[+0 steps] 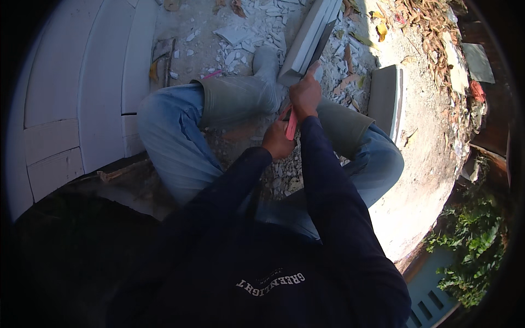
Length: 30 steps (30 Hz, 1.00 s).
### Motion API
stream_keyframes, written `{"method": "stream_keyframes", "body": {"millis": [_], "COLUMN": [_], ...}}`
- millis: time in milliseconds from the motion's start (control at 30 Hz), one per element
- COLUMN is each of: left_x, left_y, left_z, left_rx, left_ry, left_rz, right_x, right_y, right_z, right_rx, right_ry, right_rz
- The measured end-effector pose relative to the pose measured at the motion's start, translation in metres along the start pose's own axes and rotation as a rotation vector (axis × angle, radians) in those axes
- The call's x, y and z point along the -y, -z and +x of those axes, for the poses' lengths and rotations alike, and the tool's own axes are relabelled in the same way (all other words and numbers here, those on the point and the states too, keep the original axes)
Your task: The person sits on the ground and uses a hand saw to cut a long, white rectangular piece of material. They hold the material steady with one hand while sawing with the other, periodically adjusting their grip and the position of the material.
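Between my bent legs, my left hand is closed round a pink tool with two handle-like arms. Its working end is hidden, so its exact kind does not show. Just beyond and to the right, my right hand is closed over the tool's upper end, with a finger stretched forward along the slabs. What that hand grips is hidden. Directly past it lies a stack of long, pale slabs, with a thin dark strip along its right side. The strip's near end meets my right hand.
White broken chips litter the dusty ground. Another slab stands by my right knee. Large pale blocks line the left. Dry leaves gather at far right, and a green plant grows at lower right.
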State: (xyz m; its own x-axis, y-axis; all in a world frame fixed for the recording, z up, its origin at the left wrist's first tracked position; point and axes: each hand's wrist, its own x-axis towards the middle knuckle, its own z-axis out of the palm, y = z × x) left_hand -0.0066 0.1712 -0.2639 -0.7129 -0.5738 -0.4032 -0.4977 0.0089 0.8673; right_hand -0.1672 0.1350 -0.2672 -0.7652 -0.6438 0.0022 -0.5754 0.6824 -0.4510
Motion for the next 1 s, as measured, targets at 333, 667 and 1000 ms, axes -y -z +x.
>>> {"method": "stream_keyframes", "body": {"millis": [333, 667, 1000], "left_x": [0.046, -0.014, -0.004], "left_y": [0.006, 0.004, 0.004], "left_z": [-0.101, -0.016, -0.031], "left_rx": [-0.038, -0.055, -0.028], "left_ry": [-0.088, 0.037, -0.053], "left_rz": [-0.019, -0.056, 0.009], "right_x": [0.028, 0.006, -0.001], "right_y": [0.013, 0.008, -0.005], "right_z": [-0.103, -0.011, -0.023], "right_rx": [0.192, 0.05, 0.018], "right_ry": [-0.15, -0.022, 0.016], "right_rz": [0.081, 0.044, -0.019]}}
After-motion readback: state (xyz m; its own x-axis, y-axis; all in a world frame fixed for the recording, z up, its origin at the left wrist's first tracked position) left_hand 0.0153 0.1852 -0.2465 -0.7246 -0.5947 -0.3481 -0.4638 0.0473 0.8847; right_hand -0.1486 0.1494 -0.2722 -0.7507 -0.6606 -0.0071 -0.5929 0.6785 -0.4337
